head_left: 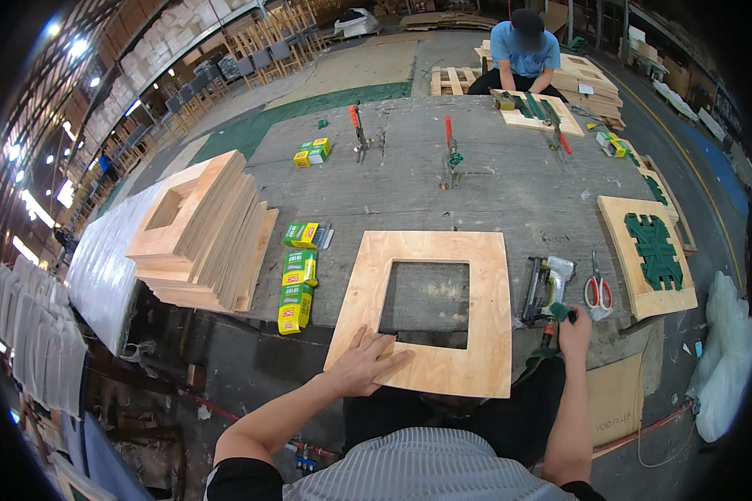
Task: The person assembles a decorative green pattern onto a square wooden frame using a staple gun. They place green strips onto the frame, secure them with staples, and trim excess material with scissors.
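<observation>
A plywood frame [426,371] with a square cut-out lies flat at the table's near edge, in front of me. My left hand [366,363] rests on its lower left corner, fingers spread and reaching toward the opening. To the right, my right hand [574,332] is closed beside the staple gun [557,274], and a dark green webbing strip [562,311] shows at its fingertips. The staple gun lies on its side, with a red fitting at its near end. Red-handled scissors [597,290] lie just right of it.
Stacked plywood frames [194,217] stand at the left. Green-and-yellow staple boxes [298,280] line up beside them. At the right edge sits a panel with woven green webbing [655,250]. Clamp-like tools [449,154] lie farther back. A person in blue [524,54] works across the table.
</observation>
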Demonstrator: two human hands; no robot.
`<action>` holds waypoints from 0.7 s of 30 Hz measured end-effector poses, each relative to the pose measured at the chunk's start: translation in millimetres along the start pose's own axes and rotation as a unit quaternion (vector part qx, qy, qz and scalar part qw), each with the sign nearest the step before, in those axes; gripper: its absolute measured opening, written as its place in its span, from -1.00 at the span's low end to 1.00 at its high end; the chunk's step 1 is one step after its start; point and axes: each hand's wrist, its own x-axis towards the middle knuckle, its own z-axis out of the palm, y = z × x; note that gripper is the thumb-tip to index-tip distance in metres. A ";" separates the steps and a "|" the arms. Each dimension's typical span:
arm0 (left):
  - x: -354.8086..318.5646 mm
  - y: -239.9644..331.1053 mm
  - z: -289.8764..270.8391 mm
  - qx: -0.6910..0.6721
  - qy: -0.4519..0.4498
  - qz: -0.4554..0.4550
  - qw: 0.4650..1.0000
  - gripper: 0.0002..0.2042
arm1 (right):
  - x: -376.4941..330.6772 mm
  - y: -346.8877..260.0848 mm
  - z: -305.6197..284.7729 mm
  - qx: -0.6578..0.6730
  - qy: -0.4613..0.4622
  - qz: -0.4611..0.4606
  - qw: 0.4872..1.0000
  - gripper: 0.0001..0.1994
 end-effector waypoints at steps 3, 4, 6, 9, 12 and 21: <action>-1.6 -1.2 8.0 0.000 -0.018 -0.004 1.000 -0.08 | 29.8 -13.2 8.0 -0.187 -0.021 0.005 0.982 -0.54; -1.3 -1.0 9.8 0.001 -0.030 -0.008 1.000 -0.07 | 35.0 -18.1 13.4 -0.225 -0.044 0.023 0.973 -0.49; -3.2 -1.1 15.0 0.001 -0.020 -0.007 1.000 -0.05 | 45.1 -23.0 20.7 -0.266 -0.080 0.039 0.960 -0.42; 0.8 -2.4 21.9 -0.014 0.007 0.005 1.000 -0.07 | 61.7 -19.4 17.6 -0.278 -0.088 0.035 0.956 -0.39; 9.9 -1.1 22.4 -0.027 0.025 0.019 0.999 -0.11 | 75.3 -13.2 5.6 -0.281 -0.062 0.025 0.957 -0.44; 73.5 4.3 31.8 -0.009 0.050 0.017 0.999 -0.04 | 60.0 2.4 -67.1 -0.176 -0.007 -0.036 0.984 -0.59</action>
